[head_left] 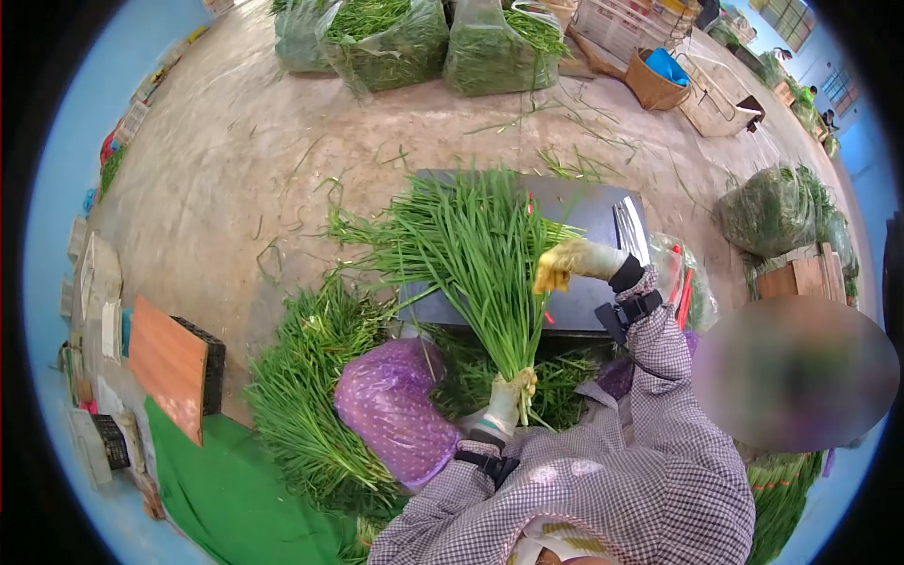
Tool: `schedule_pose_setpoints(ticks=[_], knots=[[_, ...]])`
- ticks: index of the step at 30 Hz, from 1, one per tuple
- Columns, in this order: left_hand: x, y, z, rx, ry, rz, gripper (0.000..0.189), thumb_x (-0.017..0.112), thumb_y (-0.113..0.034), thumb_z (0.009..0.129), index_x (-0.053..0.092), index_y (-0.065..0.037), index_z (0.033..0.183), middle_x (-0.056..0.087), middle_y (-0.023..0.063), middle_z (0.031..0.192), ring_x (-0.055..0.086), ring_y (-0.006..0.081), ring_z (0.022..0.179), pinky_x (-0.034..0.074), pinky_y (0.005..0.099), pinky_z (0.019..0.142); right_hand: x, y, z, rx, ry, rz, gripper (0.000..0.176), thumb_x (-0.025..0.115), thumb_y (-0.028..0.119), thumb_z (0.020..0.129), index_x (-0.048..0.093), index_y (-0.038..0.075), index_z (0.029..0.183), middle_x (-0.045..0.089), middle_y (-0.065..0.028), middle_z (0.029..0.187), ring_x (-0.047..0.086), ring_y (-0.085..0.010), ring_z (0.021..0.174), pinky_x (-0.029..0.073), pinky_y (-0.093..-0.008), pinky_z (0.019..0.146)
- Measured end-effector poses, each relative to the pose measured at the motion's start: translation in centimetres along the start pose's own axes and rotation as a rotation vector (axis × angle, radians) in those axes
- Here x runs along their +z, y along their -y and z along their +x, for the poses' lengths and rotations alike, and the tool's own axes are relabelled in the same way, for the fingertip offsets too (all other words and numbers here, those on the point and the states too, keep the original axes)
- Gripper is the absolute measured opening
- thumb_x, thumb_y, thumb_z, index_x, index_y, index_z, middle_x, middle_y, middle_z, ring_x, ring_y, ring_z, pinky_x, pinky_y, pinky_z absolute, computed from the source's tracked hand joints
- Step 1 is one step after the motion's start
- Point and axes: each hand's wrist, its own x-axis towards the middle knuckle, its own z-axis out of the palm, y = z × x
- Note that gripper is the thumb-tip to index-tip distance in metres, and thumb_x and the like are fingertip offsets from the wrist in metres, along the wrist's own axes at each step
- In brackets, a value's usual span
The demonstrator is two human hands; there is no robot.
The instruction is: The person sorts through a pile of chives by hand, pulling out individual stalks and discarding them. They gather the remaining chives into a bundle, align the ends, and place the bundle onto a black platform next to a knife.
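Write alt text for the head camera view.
A gloved left hand grips a fanned bunch of long green leaves by its base, while the yellow-gloved right hand touches it higher up. Below lie heaps of loose greens on a concrete floor.

Bright, even daylight fills the scene; shadows on the concrete floor (235,160) are soft and weak; a pale glare lies on the dark tabletop (603,212) near its right edge; the bunch of green leaves (480,254) is sharp; the fisheye lens bends the edges strongly, inside a black ring; a blurred oval patch covers the lower right.
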Motion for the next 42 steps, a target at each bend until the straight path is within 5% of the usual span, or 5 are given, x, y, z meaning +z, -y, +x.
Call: schedule_pose_setpoints(ticks=[5,15,30,38,42], knots=[[0.1,0.1,-0.1,0.001,-0.01,0.039,0.015,0.068,-0.013,0.096,0.063,-0.003,0.106,0.067,0.0038,0.08,0.06,0.0098,0.06,0.046,0.0215,0.049,1.3,-1.3,9.9,-0.414,-0.682,-0.778,0.019,0.061,0.023,0.095,0.075,0.018,0.105,0.07,-0.0072,0.098,0.07,-0.0252,0.083,0.056,-0.0409,0.074],[0.5,-0.4,-0.3,-0.067,-0.037,-0.017,0.017,0.067,-0.015,0.098,0.061,-0.004,0.109,0.065,0.0022,0.084,0.059,0.009,0.063,0.049,0.0224,0.054,2.9,-4.8,19.2,0.032,-0.561,-1.267,0.014,0.061,0.027,0.091,0.072,0.018,0.095,0.065,-0.0094,0.106,0.065,-0.0295,0.103,0.051,-0.0493,0.084],[0.5,0.2,-0.3,0.004,0.014,-0.048,0.012,0.068,-0.017,0.098,0.065,-0.006,0.101,0.067,0.0007,0.079,0.058,0.0079,0.059,0.047,0.0226,0.052,-6.3,1.6,-2.6,-0.572,-1.231,0.269,0.017,0.064,0.023,0.101,0.068,0.006,0.105,0.064,-0.0006,0.095,0.056,-0.0114,0.087,0.045,-0.0276,0.081],[0.1,-0.1,-0.3,0.003,0.147,-0.114,0.015,0.068,-0.019,0.097,0.063,-0.006,0.103,0.065,0.0022,0.081,0.059,0.0112,0.062,0.049,0.0243,0.056,-2.6,-0.2,-14.5,-0.259,-0.187,-0.2,0.04,0.057,0.039,0.098,0.073,0.003,0.103,0.071,-0.0126,0.087,0.067,-0.0275,0.083,0.052,-0.0389,0.078],[0.7,0.0,-0.8,0.004,0.107,-0.101,0.014,0.067,-0.017,0.097,0.063,-0.006,0.103,0.065,0.0028,0.08,0.059,0.0115,0.061,0.051,0.0249,0.056,2.1,-4.4,-8.5,-0.161,-0.627,-0.845,0.022,0.061,0.029,0.097,0.075,0.016,0.108,0.071,-0.0135,0.095,0.068,-0.0353,0.091,0.054,-0.042,0.08]])
